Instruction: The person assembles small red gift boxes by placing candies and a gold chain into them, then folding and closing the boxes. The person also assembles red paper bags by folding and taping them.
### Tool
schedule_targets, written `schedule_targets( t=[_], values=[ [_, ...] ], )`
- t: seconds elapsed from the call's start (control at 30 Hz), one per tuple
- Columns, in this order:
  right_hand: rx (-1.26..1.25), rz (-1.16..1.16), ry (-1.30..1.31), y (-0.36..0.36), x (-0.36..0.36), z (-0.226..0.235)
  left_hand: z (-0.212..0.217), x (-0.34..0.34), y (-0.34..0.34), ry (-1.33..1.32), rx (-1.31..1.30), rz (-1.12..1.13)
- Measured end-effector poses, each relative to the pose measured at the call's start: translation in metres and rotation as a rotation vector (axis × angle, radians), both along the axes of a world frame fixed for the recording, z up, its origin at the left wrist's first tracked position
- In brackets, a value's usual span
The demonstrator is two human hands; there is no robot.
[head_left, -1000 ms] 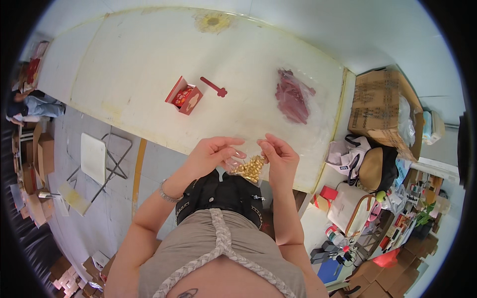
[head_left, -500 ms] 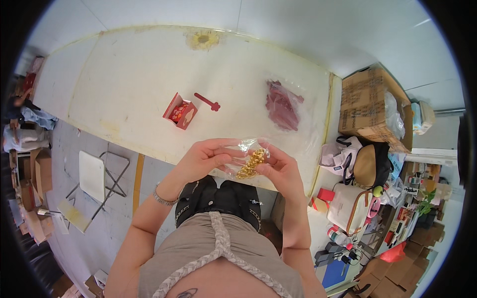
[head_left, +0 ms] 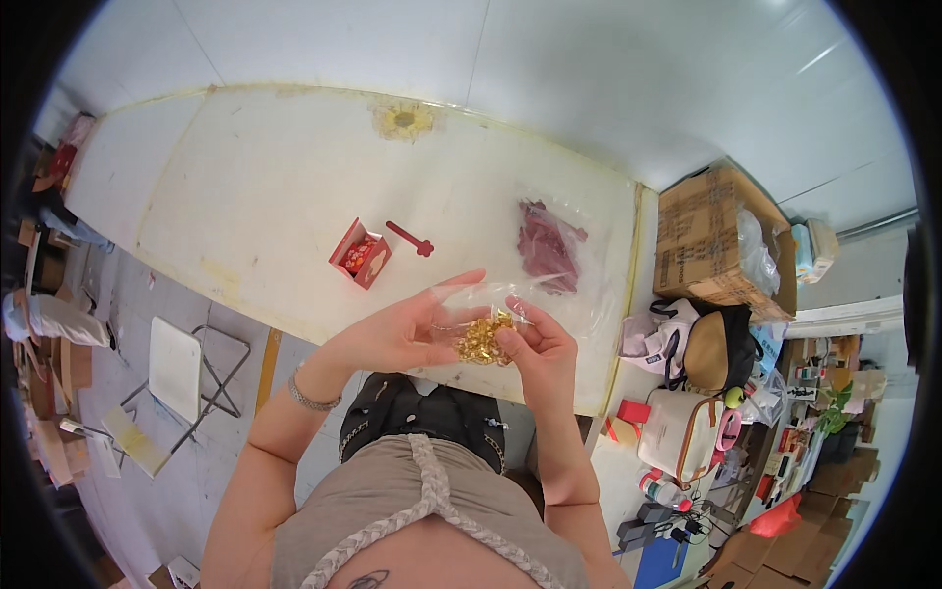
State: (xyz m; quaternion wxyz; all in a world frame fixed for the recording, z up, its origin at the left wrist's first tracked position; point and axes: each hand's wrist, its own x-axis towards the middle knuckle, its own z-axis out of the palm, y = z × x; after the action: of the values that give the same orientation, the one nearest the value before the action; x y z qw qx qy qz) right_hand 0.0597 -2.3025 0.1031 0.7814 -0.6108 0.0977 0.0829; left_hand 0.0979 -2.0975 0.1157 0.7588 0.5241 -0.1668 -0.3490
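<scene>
A clear plastic bag (head_left: 488, 299) of small shiny gold pieces (head_left: 479, 341) is held between my hands over the table's near edge. My left hand (head_left: 402, 329) grips the bag's left side, thumb below and index finger stretched along the top. With thumb and fingers, my right hand (head_left: 542, 348) pinches the bag's right side. The exact kind of the gold pieces is too small to tell. Beyond my hands stands an open red box (head_left: 348, 239) with red patterned contents (head_left: 359, 257). Beside it lies a dark red stick with a flower-shaped end (head_left: 410, 239).
A clear bag of dark red pieces (head_left: 549, 245) lies on the white table (head_left: 265, 187). At right stand a cardboard box (head_left: 699, 236), a black-and-tan bag (head_left: 714, 339), a white case (head_left: 677, 432) and a bottle (head_left: 664, 489). A folding chair (head_left: 177, 368) is on the floor at left.
My view has tilted, so the table things appear lower. The bag has turned and the gold pieces have spread along its bottom. My left index finger has stretched out.
</scene>
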Motion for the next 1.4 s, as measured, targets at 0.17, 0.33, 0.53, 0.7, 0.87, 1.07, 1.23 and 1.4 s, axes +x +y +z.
schedule_targets(
  t=[0.17,0.33,0.53,0.7,0.87,1.07,1.23,1.4],
  values=[
    [0.047,-0.034,-0.190,0.004,0.012,0.004,-0.001,0.002,0.003,0.000,0.132,-0.004],
    [-0.462,0.001,-0.840,0.004,0.011,-0.013,-0.011,-0.001,0.005,0.376,-0.109,0.057],
    [-0.659,0.212,-0.956,-0.008,0.014,-0.014,-0.009,0.004,0.002,0.469,-0.282,0.051],
    [-0.296,0.096,-0.575,-0.013,0.007,-0.006,-0.020,0.004,-0.021,0.097,0.120,0.213],
    [-0.139,0.182,0.255,-0.040,-0.033,-0.043,-0.044,-0.009,-0.059,-0.050,0.227,0.092],
    [-0.204,-0.486,0.300,-0.146,-0.086,-0.081,-0.107,0.012,-0.138,-0.437,0.341,0.030],
    [-0.559,-0.064,0.476,-0.185,-0.001,-0.152,-0.193,0.040,-0.196,-0.698,0.809,0.027],
    [-1.018,-0.530,-0.190,-0.120,0.035,-0.158,-0.176,0.035,-0.134,-1.015,0.910,0.342]
  ],
)
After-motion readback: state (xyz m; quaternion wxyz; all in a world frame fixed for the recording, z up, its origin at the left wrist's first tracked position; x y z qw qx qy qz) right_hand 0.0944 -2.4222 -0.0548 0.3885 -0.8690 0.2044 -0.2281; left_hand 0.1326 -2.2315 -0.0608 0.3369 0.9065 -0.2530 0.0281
